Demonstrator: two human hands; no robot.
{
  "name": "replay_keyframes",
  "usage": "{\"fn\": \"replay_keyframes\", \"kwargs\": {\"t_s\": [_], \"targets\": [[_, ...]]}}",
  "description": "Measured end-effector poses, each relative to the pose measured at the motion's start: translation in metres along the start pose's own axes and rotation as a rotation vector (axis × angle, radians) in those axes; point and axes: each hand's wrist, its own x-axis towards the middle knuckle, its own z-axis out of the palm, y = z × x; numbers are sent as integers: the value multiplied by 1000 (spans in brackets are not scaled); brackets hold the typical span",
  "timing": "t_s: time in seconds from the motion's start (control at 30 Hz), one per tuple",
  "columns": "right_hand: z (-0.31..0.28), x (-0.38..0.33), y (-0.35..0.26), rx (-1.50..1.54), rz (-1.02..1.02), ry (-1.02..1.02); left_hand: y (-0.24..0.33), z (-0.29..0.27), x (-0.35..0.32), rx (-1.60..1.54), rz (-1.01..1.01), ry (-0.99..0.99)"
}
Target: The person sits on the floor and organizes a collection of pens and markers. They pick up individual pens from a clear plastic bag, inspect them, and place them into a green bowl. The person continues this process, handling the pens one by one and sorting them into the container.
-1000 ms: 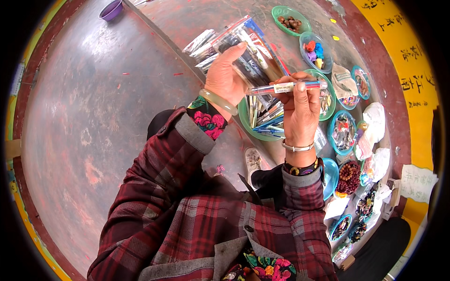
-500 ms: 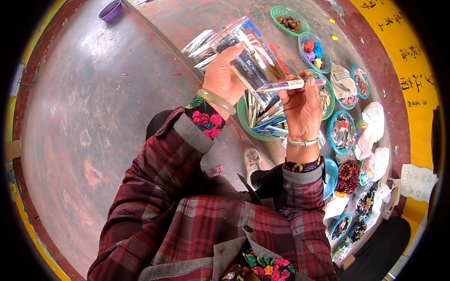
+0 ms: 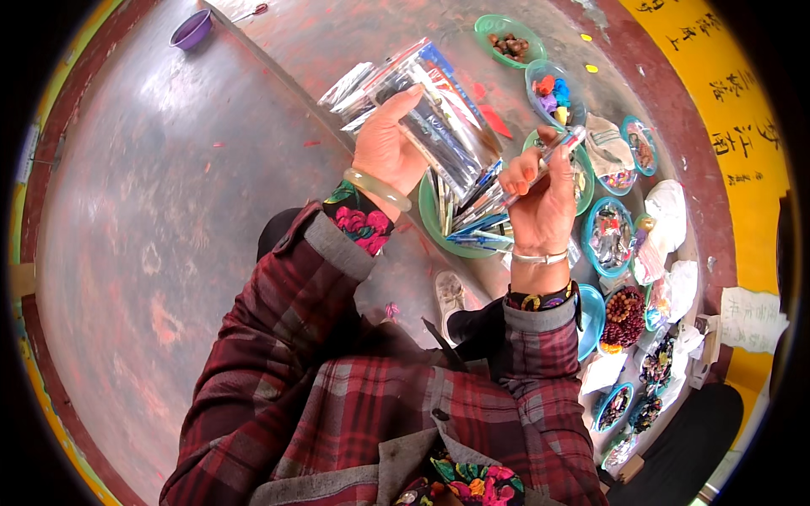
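Note:
My left hand [image 3: 390, 145], wearing a pale bangle, is closed on a clear plastic bag [image 3: 451, 126] of pens, with its thumb lying over the front. In my right hand [image 3: 542, 202] is a multicoloured pen [image 3: 574, 138], gripped between thumb and fingers and tilted up to the right. Its lower part is mostly hidden by the fingers. Beneath both hands stands a green basin [image 3: 432, 223] of many loose pens [image 3: 485, 221]. Bundled white-and-dark pens or packets [image 3: 348, 88] show behind the left hand, just beyond the bag.
A purple basin [image 3: 191, 32] sits far left on the floor. Along the right are a green bowl [image 3: 488, 49] with brown round items, a bowl [image 3: 557, 74] of colourful pieces, a blue basket [image 3: 609, 268], dark red beads [image 3: 624, 320] and white plastic bags [image 3: 666, 215].
The pen in my right hand has turned from nearly level to steeply tilted, its upper end pointing up and right. My left hand and the bag have shifted slightly left and down in the picture.

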Motion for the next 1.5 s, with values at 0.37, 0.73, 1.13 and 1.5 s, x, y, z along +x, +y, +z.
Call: {"fn": "replay_keyframes", "kwargs": {"t_s": [0.37, 0.73, 1.13, 1.5], "targets": [[2, 5, -4, 16, 45, -8, -3, -9, 4, 52, -14, 82], [0, 4, -5, -33, 75, 17, -4, -6, 2, 76, -19, 96], [-8, 7, -4, 71, 120, 25, -4, -13, 4, 76, -22, 98], [-11, 8, -7, 148, 152, 42, -7, -15, 5, 64, -44, 68]]}}
